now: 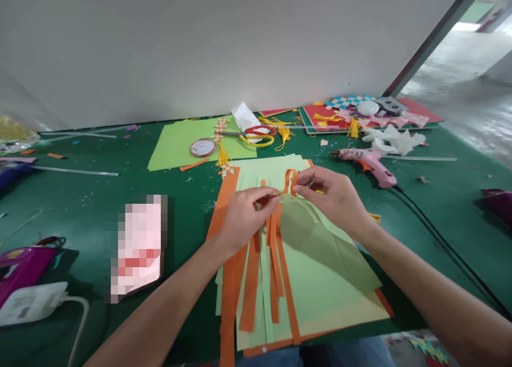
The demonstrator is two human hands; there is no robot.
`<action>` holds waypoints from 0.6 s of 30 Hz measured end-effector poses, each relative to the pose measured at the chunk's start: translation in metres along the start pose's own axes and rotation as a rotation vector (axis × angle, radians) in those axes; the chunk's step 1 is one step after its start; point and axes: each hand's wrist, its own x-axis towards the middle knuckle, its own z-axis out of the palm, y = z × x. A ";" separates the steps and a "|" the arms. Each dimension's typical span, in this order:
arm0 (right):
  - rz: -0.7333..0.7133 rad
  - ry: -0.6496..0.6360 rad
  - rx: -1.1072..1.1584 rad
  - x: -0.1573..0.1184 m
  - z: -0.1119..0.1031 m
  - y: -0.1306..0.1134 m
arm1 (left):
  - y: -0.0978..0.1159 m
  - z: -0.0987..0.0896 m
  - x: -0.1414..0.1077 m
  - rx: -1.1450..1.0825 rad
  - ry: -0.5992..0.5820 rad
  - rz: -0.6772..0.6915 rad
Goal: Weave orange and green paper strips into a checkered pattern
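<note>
Paper loop (287, 181): narrow orange strip, bent upright; stands between the two hands, just beyond the left fingertips and against the right fingertips.
Left hand (245, 213): thumb and fingers brought together in a narrow pinch on a thin piece of orange paper (279, 193), at the foot of the loop; back of the hand faces up.
Right hand (338, 193): half curled, thumb and forefinger close together at the right edge of the loop; whether they grip it or only touch it cannot be told.
Loose strips (250, 289): several orange and one or more pale green, lying lengthwise below and near the left hand, running toward the front edge of the table (188, 303).
Paper stack (332, 265): pale green sheets with orange edges showing beneath; lies under both hands.
Phone (138, 239): on the table, left of the left forearm, well apart from the loop.
Glue gun (372, 163): pink, lying beyond and to the right of the right hand, nozzle toward the left, black cord (444, 236) trailing to the lower right.
Scissors (260, 137): red and yellow handles, beyond the hands.
Tape roll (203, 147): flat on a bright green sheet (170, 140), left of the scissors.
</note>
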 end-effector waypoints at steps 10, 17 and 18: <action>-0.259 0.041 -0.218 -0.002 0.000 -0.002 | 0.002 0.000 0.002 -0.147 -0.018 -0.166; -0.252 -0.007 -0.180 -0.002 -0.004 -0.002 | 0.000 0.000 0.003 -0.256 -0.006 -0.213; -0.260 -0.021 -0.182 -0.002 -0.005 -0.003 | 0.000 0.000 0.004 -0.256 -0.004 -0.220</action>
